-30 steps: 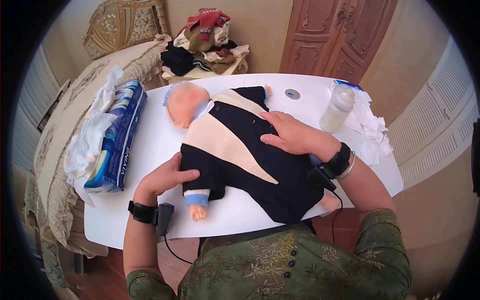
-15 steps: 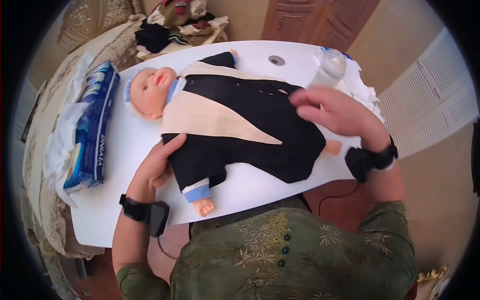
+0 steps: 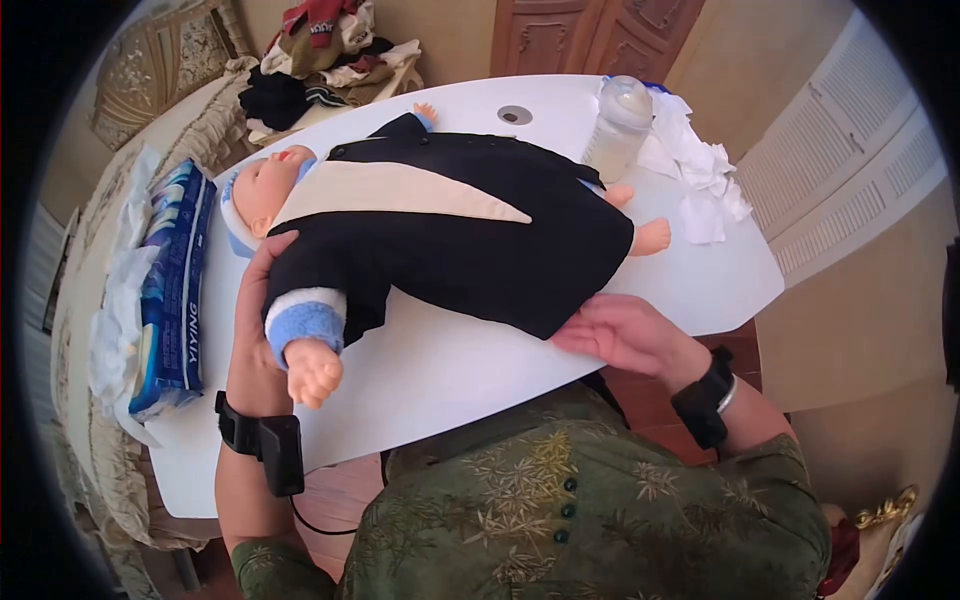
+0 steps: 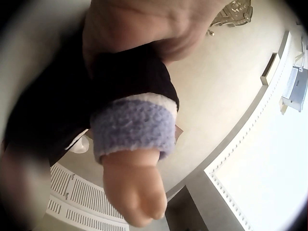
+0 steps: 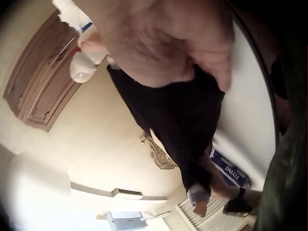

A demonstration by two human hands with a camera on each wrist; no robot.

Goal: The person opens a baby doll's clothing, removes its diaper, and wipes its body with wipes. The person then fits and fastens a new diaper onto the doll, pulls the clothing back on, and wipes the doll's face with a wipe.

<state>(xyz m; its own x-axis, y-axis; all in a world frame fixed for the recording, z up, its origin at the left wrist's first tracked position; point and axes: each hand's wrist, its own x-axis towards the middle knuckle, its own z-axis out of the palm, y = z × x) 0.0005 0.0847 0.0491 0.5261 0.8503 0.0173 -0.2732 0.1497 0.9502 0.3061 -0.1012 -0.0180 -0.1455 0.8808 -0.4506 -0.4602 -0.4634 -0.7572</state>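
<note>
A doll [image 3: 265, 190] in a black and cream garment [image 3: 450, 245] lies across the white table, its near side raised and its head at the left. My left hand [image 3: 255, 345] grips it behind the near shoulder, thumb on top; the doll's blue-cuffed arm [image 3: 305, 325] hangs over the wrist. In the left wrist view the hand [image 4: 144, 29] is above the dark sleeve [image 4: 134, 72]. My right hand [image 3: 630, 335], palm up with fingers extended, touches the garment's lower near corner, its fingertips partly hidden beneath the cloth. Two bare doll feet [image 3: 650, 237] stick out at the right.
A blue wipes pack [image 3: 175, 300] with crumpled white tissue [image 3: 118, 310] lies at the table's left. At the far right stand a bottle [image 3: 618, 130] and more tissues [image 3: 705, 185]. Behind the table is a pile of clothes [image 3: 325, 60]; a bed is at the left.
My right hand has left the garment's front and moved down to its near lower edge. My left hand has gone further behind the shoulder, and the doll's near side has risen, tipping its face away.
</note>
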